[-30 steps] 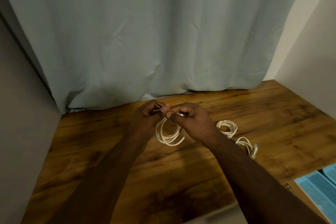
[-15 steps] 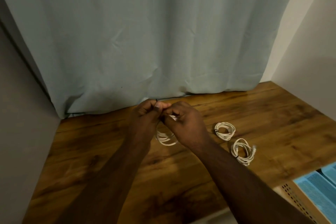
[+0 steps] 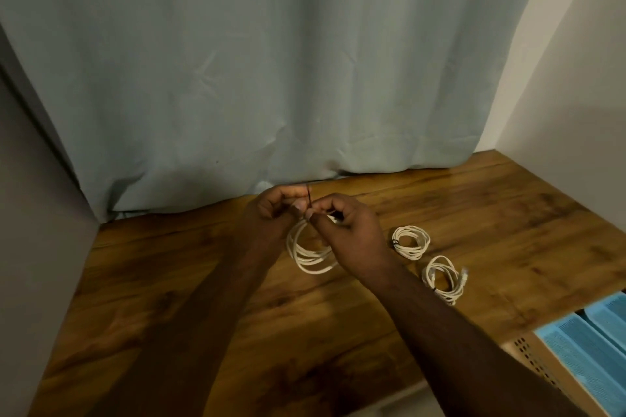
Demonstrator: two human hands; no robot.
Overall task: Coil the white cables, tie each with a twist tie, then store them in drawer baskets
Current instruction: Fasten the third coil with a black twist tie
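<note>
Both hands met above the wooden desk (image 3: 210,281), close to the pale blue curtain (image 3: 257,61) that hung down to the desk's far edge. The left hand (image 3: 274,210) had its fingers curled, its grip pinching the thin dark twist tie (image 3: 309,197), whose end stood up between the 2 hands. The right hand (image 3: 349,234) had its thumb and forefinger pressed together on the same tie, right at the top of the coiled white cable (image 3: 310,256). That coil hung down from the pinch, its loops showing between the 2 wrists, with its lower edge low over the desk; whether it touched the wood I could not tell. To the right, well apart from the hands, 2 more coils lay flat on the desk: a tied coil (image 3: 411,242) with a dark tie on its left side, and just beyond it, nearer the desk's front edge, a second tied coil (image 3: 443,279) with a plug end poking out to the right. At the lower right corner, blue drawer baskets (image 3: 589,345) showed below the desk's edge
</note>
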